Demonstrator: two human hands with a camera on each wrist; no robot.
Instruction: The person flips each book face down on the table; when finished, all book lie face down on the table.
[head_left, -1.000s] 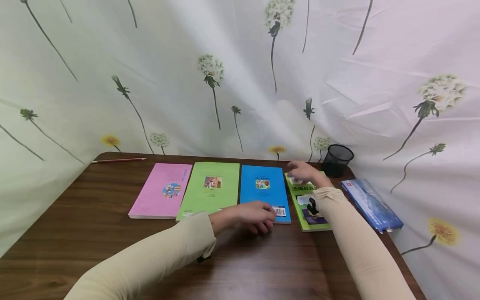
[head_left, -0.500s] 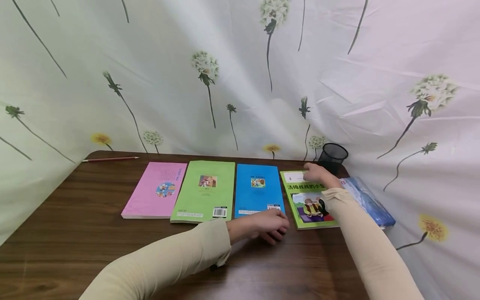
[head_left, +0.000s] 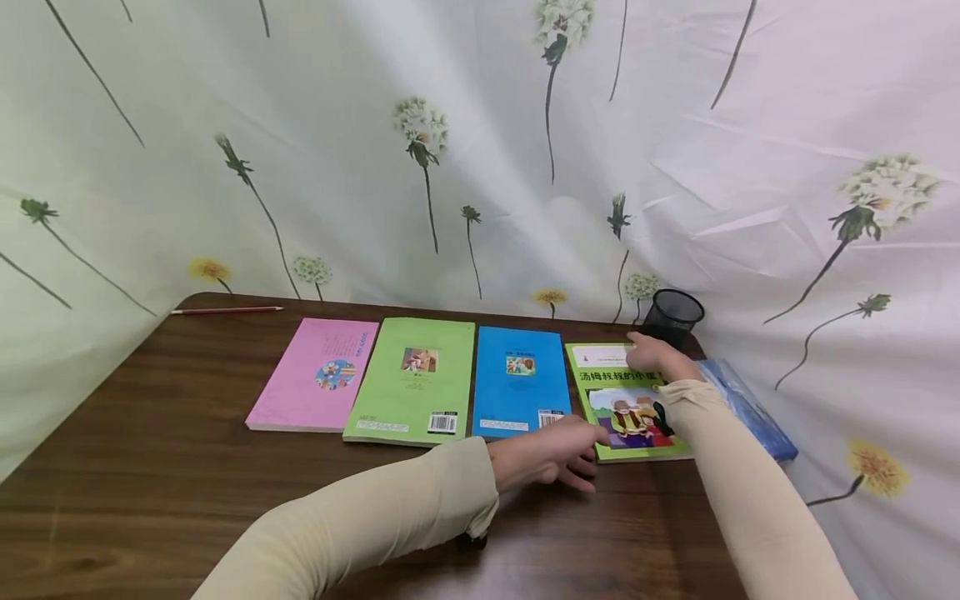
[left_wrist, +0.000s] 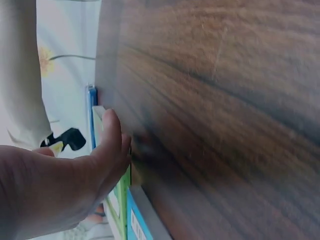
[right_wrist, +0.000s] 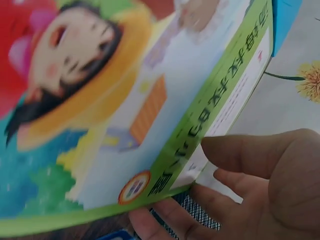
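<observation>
Glossy paper book covers [head_left: 626,400] on a smooth dark wood-grain table [head_left: 187,475]; black mesh cup [head_left: 672,315].

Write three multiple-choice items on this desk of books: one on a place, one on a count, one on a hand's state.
1. Where is the black mesh pen cup?
A. far right corner of the brown wooden table
B. near left corner
C. on the pink book

2. How many books lie in the row left of the green picture book?
A. one
B. three
C. five

3. What is the right hand doing?
A. hanging idle
B. gripping the picture book's far edge
C. holding a pencil

A: it stands by the curtain.
B: pink, green, blue.
B: fingers curl round the edge.
</observation>
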